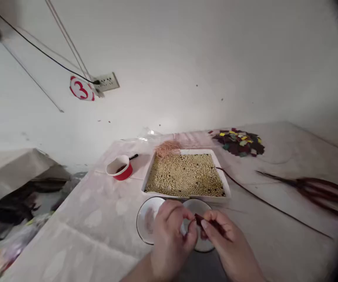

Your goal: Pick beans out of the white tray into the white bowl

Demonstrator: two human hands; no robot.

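Note:
My right hand (227, 239) is closed, its thumb and fingers gripping a small dark red piece (198, 219) that looks like cloth or leather. More dark red material shows under those fingers. My left hand (171, 231) is closed in a pinch at the left edge of that piece; anything tiny between its fingertips is too blurred to make out. Beneath both hands sit two white dark-rimmed bowls, the left bowl (145, 223) partly covered by my left hand and the right bowl (196, 204) mostly hidden. Just beyond them lies a white tray (223, 176) of small pale beads with scattered dark ones.
A bundle of thin copper-coloured strands (167, 149) rests on the tray's far left corner. At left stands a red-and-white tub (123, 172) with a dark handle. Colourful scraps (239, 145) are heaped at the back right. Scissors (312, 190) and a thin dark rod (262, 199) lie right.

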